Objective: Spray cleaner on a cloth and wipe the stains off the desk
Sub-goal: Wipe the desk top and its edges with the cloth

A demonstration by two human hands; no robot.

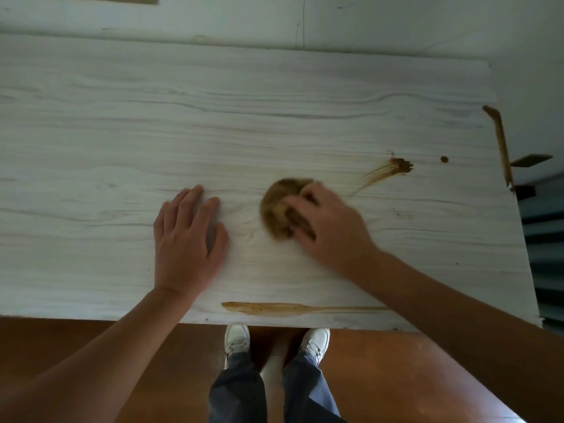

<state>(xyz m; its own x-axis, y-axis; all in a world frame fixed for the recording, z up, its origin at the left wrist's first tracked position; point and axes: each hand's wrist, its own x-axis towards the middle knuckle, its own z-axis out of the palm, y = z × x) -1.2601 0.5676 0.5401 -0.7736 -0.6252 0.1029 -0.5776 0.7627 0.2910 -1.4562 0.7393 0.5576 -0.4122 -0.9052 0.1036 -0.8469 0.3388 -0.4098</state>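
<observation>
A pale wood-grain desk point(213, 117) fills the view. My right hand point(332, 224) presses a crumpled brown-stained cloth point(279, 206) flat on the desk's middle, fingers closed over it; the cloth looks blurred. My left hand point(187, 239) lies flat on the desk to the left of the cloth, fingers apart, holding nothing. A brown smear point(387, 170) streaks the desk up and right of the cloth. A long brown streak point(290, 308) runs along the front edge. A small brown dot point(444, 159) and a long brown line point(500, 141) mark the right edge. No spray bottle is in view.
A pale wall point(274, 16) rises behind the desk. Orange-brown floor point(91, 346) lies below the front edge, with my white shoes point(236, 338) and blue trousers under it. Dark slatted shapes point(546, 239) stand past the desk's right edge.
</observation>
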